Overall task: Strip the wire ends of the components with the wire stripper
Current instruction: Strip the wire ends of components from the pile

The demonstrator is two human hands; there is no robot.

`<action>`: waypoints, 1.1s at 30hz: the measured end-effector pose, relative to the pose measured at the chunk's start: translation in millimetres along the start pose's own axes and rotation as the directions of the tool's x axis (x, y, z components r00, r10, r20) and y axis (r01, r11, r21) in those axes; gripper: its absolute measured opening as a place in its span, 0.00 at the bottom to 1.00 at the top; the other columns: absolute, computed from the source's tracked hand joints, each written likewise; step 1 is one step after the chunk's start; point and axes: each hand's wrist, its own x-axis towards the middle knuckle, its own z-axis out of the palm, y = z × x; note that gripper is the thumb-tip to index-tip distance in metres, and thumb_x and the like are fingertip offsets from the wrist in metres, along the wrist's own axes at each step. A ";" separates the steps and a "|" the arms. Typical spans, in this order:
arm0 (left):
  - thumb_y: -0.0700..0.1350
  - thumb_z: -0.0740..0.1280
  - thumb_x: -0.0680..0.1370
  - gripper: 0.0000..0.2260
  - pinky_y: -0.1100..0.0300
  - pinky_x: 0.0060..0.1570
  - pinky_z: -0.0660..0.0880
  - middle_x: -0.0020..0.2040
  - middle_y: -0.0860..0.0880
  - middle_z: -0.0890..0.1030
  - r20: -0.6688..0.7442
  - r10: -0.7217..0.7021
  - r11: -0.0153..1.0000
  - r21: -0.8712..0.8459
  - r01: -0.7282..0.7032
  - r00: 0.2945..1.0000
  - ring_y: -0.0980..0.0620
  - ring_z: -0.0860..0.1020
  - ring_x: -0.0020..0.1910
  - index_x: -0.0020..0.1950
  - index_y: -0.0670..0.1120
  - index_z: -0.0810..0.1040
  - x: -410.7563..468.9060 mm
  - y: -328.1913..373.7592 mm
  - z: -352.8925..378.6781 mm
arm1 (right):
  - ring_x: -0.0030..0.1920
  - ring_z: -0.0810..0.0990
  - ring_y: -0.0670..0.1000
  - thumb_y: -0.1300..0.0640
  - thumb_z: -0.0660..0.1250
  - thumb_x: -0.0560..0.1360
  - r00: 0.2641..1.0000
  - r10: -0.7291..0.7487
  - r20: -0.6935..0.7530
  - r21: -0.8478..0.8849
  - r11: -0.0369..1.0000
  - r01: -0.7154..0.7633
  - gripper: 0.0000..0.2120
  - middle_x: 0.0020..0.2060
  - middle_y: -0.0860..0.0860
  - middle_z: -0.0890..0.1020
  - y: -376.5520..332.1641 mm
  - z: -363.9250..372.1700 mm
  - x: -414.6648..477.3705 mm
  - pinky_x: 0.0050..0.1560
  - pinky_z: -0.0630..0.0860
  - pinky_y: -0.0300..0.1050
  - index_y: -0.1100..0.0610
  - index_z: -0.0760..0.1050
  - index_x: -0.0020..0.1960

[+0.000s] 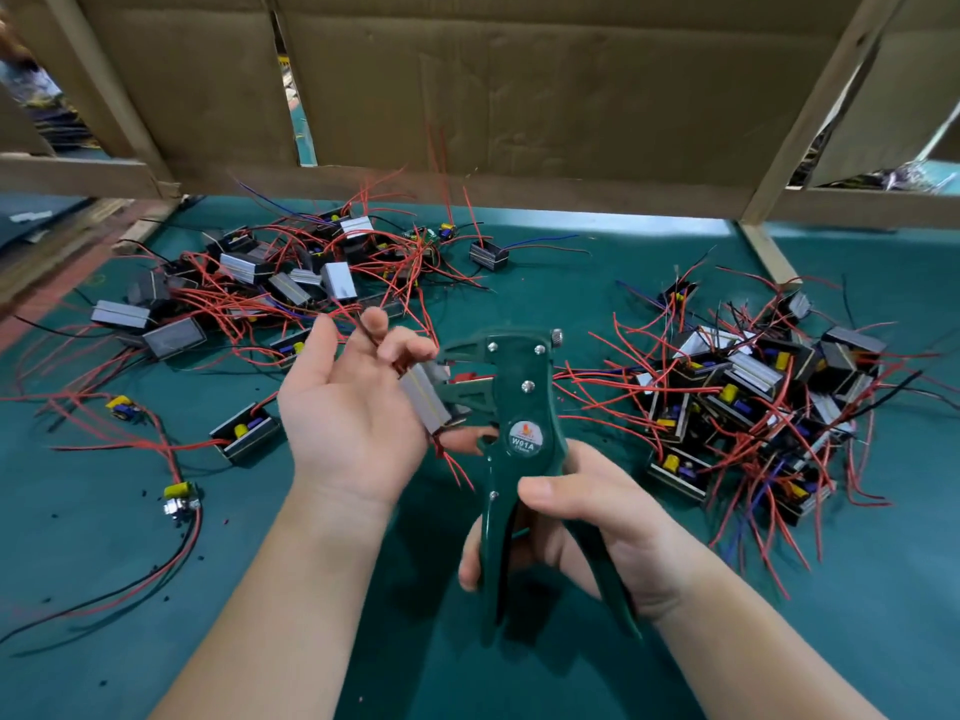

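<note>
My right hand (587, 517) clamps the green wire stripper (522, 407) upright, ready to squeeze. My left hand (353, 407) pinches a grey component (427, 400) in curled fingers beside its head, to feed wire.

left pile (291, 283) rear-left | right pile (753, 397) right | wire stripper (519, 407) between them | cardboard (519, 85) behind
</note>
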 end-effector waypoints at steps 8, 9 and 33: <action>0.60 0.58 0.74 0.16 0.48 0.58 0.69 0.45 0.46 0.75 0.053 -0.050 0.989 0.145 0.042 0.997 0.43 0.74 0.56 0.40 0.47 0.66 -4.7 -1.7 4.7 | 0.38 0.80 0.63 0.55 0.69 0.67 1.000 0.003 0.011 0.011 1.000 -0.003 0.28 0.38 0.67 0.78 -3.2 0.8 0.1 0.44 0.77 0.55 0.63 0.73 0.65; 0.59 0.58 0.74 0.15 0.48 0.61 0.69 0.46 0.45 0.76 0.049 -0.051 0.990 0.132 0.044 0.998 0.42 0.75 0.57 0.41 0.47 0.66 -4.3 -1.7 4.6 | 0.38 0.80 0.63 0.56 0.68 0.67 1.000 -0.006 -0.006 0.018 1.000 0.006 0.28 0.38 0.67 0.78 -1.5 0.6 0.4 0.43 0.77 0.55 0.63 0.73 0.66; 0.28 0.54 0.68 0.25 0.56 0.52 0.66 0.55 0.43 0.74 0.271 0.817 -0.315 0.949 0.000 0.509 0.41 0.71 0.55 0.61 0.40 0.76 15.0 48.9 -36.6 | 0.39 0.82 0.66 0.61 0.66 0.69 0.773 -0.389 -0.501 -0.084 0.911 0.404 0.12 0.46 0.55 0.83 -14.4 -22.4 1.8 0.41 0.79 0.61 0.59 0.73 0.52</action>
